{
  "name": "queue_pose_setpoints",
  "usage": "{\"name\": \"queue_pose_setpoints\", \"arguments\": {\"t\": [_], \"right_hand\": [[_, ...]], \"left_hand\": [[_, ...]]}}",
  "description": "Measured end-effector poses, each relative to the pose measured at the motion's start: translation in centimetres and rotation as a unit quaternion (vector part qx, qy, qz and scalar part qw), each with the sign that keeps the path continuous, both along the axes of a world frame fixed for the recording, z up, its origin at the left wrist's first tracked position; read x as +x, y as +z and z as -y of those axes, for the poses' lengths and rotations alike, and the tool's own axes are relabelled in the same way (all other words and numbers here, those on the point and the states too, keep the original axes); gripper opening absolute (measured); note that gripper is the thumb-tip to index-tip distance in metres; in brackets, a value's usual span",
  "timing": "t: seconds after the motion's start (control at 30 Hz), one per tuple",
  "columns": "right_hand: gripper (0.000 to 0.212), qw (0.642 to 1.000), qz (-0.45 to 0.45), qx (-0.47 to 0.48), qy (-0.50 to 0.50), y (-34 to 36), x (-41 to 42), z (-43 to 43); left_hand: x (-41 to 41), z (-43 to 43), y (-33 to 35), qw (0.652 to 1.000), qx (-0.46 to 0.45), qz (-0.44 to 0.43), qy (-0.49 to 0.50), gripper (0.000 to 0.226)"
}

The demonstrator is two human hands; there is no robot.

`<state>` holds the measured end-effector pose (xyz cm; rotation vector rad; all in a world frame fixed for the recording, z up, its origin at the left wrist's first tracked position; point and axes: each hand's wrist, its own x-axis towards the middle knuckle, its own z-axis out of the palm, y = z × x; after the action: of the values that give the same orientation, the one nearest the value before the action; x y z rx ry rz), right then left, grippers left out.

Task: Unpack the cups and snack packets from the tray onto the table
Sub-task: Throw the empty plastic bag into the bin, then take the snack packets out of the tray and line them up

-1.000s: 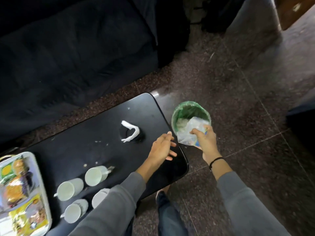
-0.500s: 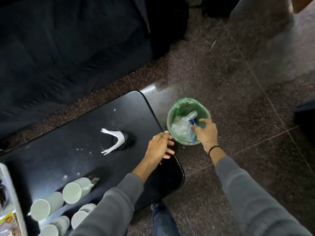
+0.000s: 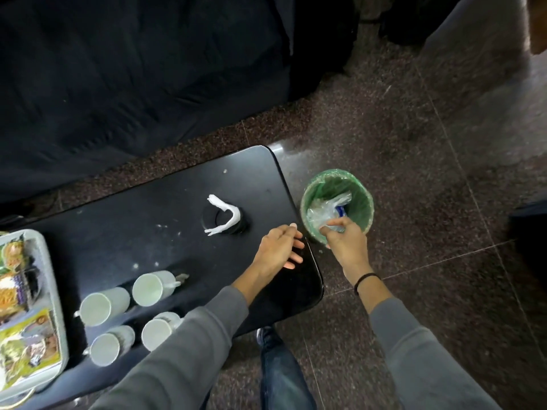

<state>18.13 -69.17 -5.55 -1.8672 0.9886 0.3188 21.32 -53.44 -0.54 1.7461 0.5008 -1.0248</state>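
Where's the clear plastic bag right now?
Head view, right side: the clear plastic bag sits inside the green-lined bin on the floor, just past the black table's right end, with the right hand pinching its near edge.

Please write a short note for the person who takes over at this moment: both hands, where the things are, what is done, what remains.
Left hand: open, on the table at the edge near the bin.
Right hand: pinches a plastic bag inside the green bin on the floor.
Done: four cups lie on their sides on the table.
Left: the snack packets are in the tray; move them to the table.
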Motion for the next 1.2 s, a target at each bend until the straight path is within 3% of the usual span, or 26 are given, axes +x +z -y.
{"name": "queue_pose_setpoints", "arguments": {"t": [0.23, 0.6, 0.87, 1.03, 1.13, 1.2], "right_hand": [[0.006, 0.995, 0.023, 0.057, 0.077, 5.0, -2.7, -7.7], [0.015, 0.970, 0.053, 0.079, 0.223, 9.2, -3.7, -25.1], [0.026, 0.939, 0.048, 0.099, 0.326, 9.7, -3.4, -41.1], [0.023, 0.920, 0.041, 0.111, 0.374, 8.2, -2.8, -50.4], [0.017, 0.912, 0.027, 0.108, 0.395, 6.5, -2.2, -55.2], [0.016, 0.903, 0.014, 0.093, 0.420, 5.3, -1.8, -57.9]], "left_hand": [[-3.1, -6.5, 1.3, 0.999, -0.014, 0.014, 0.051, 0.035], [-7.8, -25.4, 3.8, 0.984, -0.006, 0.084, 0.155, 0.031], [-10.8, -40.7, 4.4, 0.955, 0.024, 0.125, 0.269, 0.031], [-12.1, -48.9, 3.0, 0.941, 0.038, 0.114, 0.318, 0.027], [-12.6, -53.4, 1.3, 0.935, 0.074, 0.100, 0.333, 0.023], [-13.0, -56.0, -0.1, 0.936, 0.167, 0.101, 0.295, 0.023]]}}
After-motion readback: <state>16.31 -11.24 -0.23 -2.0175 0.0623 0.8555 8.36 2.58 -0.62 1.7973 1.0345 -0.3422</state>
